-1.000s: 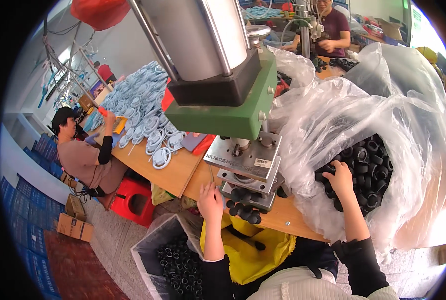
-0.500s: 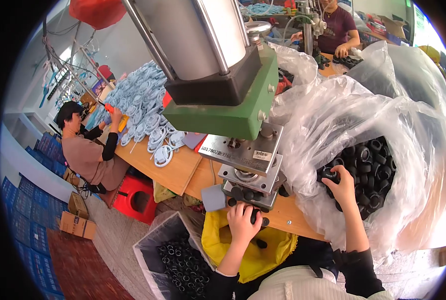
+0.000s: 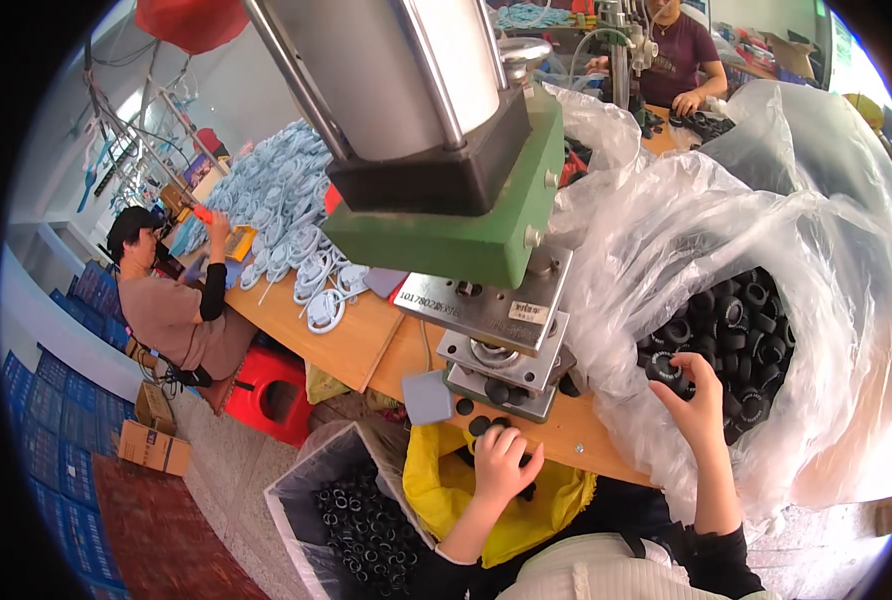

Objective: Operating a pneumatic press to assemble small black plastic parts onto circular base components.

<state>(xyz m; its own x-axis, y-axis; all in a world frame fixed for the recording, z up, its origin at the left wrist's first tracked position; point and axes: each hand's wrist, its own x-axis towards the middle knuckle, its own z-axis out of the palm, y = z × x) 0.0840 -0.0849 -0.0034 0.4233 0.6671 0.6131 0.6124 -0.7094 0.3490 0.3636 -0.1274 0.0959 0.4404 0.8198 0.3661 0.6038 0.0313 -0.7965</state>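
Note:
My right hand (image 3: pixel 694 398) pinches a black ring-shaped cap (image 3: pixel 665 372) between thumb and fingers, at the near left edge of a heap of similar black caps (image 3: pixel 734 330) inside a clear plastic bag. My left hand (image 3: pixel 502 466) is at the table's front edge, over the mouth of a yellow sack (image 3: pixel 428 488). Its thumb stands apart from the fingers, and I see nothing held. Small black discs (image 3: pixel 479 425) lie at its fingertips. Just beyond is the press's metal die (image 3: pixel 507 352), with dark round pieces on its lower plate.
The green press head (image 3: pixel 446 235) rises in front of me. A lined bin (image 3: pixel 284 500) holding black rings stands left of the sack. Crumpled clear plastic (image 3: pixel 626 260) covers the table's right. One person (image 3: pixel 181 310) sits at left by pale blue parts (image 3: pixel 276 200); another (image 3: pixel 678 60) works at the back.
My left hand has come back from the die toward the sack, and discs beside its thumb have left the table edge. My right hand, still gripping a cap, has shifted slightly down.

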